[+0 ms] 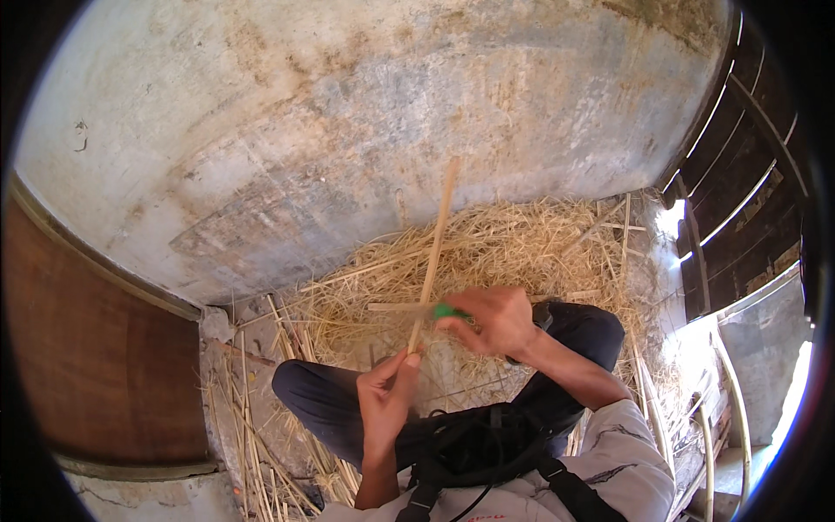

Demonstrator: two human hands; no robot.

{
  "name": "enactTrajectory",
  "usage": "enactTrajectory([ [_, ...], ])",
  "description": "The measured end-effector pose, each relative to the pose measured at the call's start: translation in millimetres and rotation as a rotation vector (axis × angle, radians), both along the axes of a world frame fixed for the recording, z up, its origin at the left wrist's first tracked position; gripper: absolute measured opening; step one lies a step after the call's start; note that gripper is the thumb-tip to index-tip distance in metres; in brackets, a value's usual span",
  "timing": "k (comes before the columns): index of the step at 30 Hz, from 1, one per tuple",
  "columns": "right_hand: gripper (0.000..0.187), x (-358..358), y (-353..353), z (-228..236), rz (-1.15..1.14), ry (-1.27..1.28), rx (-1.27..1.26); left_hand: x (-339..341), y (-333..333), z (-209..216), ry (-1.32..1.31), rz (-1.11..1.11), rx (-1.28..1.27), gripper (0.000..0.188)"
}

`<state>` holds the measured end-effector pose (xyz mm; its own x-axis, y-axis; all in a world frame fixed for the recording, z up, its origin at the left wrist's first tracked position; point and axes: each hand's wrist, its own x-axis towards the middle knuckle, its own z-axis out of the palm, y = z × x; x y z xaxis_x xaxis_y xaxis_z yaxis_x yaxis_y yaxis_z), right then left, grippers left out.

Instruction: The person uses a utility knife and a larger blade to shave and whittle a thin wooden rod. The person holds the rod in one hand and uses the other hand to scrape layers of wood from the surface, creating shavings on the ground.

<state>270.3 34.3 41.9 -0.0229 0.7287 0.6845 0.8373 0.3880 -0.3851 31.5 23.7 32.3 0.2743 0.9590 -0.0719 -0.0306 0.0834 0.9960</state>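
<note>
My left hand [387, 396] pinches the lower end of a long, flat, pale bamboo strip [441, 222], which slants up and away toward the wall. My right hand [496, 320] is closed around a green-handled tool [445, 311], held against or just beside the strip above my left fingers. Motion smears the tool's working end, so its kind is unclear. A short tan bar [391, 306] sticks out left of the strip at the tool's level; whether it belongs to the tool or is another strip, I cannot tell.
A heap of pale shavings [531, 235] covers the floor against the stained wall [435, 113]. Long split strips [248, 409] lie at the left, beside a brown wooden panel [104, 339]. Bent poles [735, 391] lean at the right, below dark slatted boards [739, 174].
</note>
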Motion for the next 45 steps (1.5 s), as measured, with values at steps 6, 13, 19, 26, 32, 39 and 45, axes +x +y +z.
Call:
enactTrajectory([
  [6, 0.027, 68, 21, 15, -0.338, 0.240, -0.166, -17, -38, 7, -0.059, -0.145, -0.138, 0.024],
  [13, 0.036, 44, 16, -3, 0.034, 0.745, -0.375, -6, -10, -6, 0.005, 0.080, -0.017, 0.022],
  [19, 0.029, 17, 19, -11, 0.383, 0.988, -0.630, 3, -13, -15, 0.152, 0.063, 0.103, 0.028],
  [26, 0.019, 21, 15, -5, 0.415, 1.240, -0.680, 8, -9, -7, 0.233, -0.004, 0.159, 0.034],
  [32, 0.018, 25, 14, 6, 0.354, 1.228, -0.646, -1, -3, -16, 0.077, -0.080, 0.081, 0.031],
  [39, 0.026, 24, 16, -2, 0.330, 1.186, -0.683, -7, -2, -22, 0.032, -0.017, 0.106, 0.024],
  [45, 0.028, 16, 15, -1, 0.363, 1.233, -0.614, -5, -2, -23, 0.113, 0.009, 0.165, 0.022],
])
